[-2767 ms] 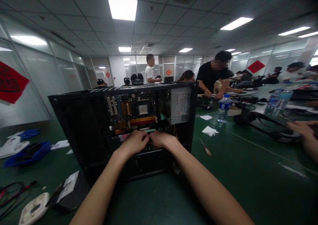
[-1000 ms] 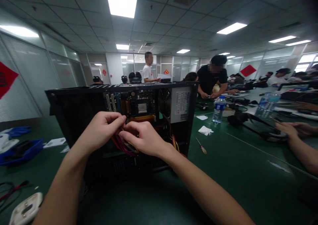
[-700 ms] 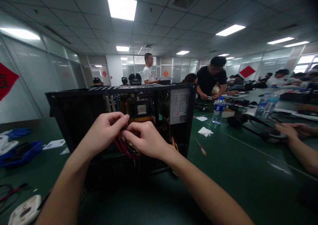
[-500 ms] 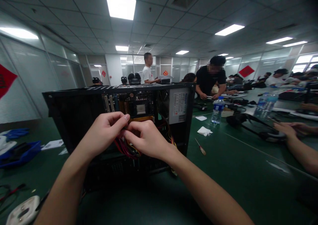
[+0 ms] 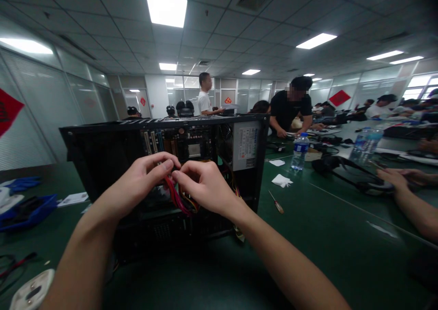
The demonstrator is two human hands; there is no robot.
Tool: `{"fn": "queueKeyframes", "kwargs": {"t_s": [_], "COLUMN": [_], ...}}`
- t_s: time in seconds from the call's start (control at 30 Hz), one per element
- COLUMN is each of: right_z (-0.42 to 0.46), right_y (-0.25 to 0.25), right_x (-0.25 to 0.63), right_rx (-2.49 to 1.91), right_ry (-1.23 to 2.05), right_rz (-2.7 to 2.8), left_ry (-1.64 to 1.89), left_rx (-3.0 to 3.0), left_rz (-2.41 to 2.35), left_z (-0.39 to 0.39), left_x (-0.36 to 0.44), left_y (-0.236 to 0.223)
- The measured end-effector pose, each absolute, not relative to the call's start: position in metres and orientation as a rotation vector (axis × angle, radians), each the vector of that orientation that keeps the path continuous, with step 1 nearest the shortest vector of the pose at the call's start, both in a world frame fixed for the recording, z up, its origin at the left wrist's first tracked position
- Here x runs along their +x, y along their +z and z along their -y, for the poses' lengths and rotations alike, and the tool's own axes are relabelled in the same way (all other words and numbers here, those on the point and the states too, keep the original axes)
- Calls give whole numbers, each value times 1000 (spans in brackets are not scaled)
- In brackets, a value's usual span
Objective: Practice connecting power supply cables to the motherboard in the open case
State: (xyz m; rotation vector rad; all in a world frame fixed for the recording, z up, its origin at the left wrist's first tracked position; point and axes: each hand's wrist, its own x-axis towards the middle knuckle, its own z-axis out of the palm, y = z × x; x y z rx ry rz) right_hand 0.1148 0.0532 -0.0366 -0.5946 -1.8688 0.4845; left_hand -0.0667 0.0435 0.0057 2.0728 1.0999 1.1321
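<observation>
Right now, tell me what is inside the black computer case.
Inside the case: a circuit board and, right of it, a silver power supply. The left hand and right hand, at the red cables, hide what is directly behind them.

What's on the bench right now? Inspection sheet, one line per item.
Surface: green tabletop, a pale seam running across it at right.
Job's things: open black PC case, motherboard and power supply visible inside.
Clutter: screwdriver, crumpled tissue and water bottle right of the case; blue tray at left.
Hands: left hand closed on the top of the wire bundle; right hand beside it, its exact grip hidden.
Cables: bundle multicoloured, upper end hidden by fingers; red and black leads loose at left.
Surroundings: person in a black shirt leaning over the table beyond.
</observation>
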Motion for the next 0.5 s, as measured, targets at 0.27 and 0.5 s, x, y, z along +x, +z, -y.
{"fn": "queueKeyframes", "kwargs": {"t_s": [0.27,0.5], "right_z": [-49,-41], "right_y": [-30,-24], "right_x": [120,127], "right_rx": [-503,-559], "right_ry": [542,284], "right_rz": [1715,1760], "left_ry": [1069,1034], "left_rx": [1899,1952], "left_rz": [-965,-979], "left_z": [-42,-44], "left_x": [-78,-60], "left_y": [2,1]}}
